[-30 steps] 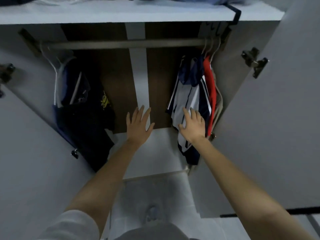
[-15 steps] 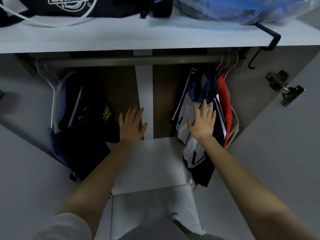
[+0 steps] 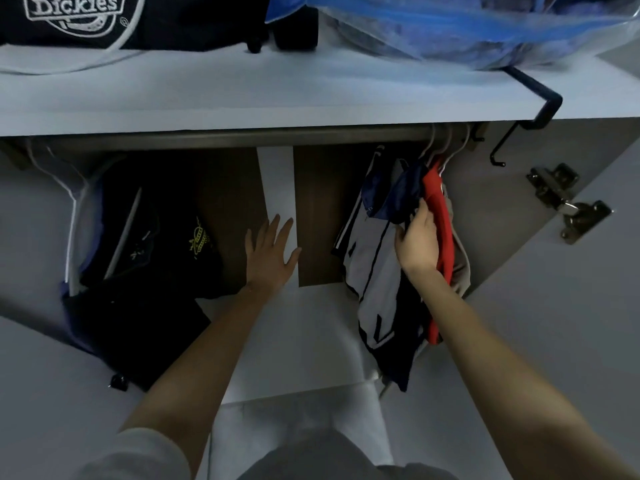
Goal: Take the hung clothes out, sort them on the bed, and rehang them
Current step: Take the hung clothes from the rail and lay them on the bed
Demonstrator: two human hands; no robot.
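Probably someone's bedroom: clothes (image 3: 388, 258) are hanging on a rail (image 3: 221, 137) in an open wardrobe (image 3: 322, 209), bags (image 3: 86, 19) sitting above.

Pale sleeve (image 3: 138, 455) (left upper arm only); forearms (image 3: 207, 358) bare.

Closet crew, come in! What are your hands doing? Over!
Left hand open, mid-closet. Right hand grips navy jacket beside red shirt. Both on rail. Nothing blocking.

Person's right hand (image 3: 417, 242) is gripping the navy-and-grey jacket (image 3: 377, 271) hanging beside a red garment (image 3: 441, 216) on the rail (image 3: 242, 136), while the left hand (image 3: 270, 251) is hovering mid-wardrobe, fingers spread.
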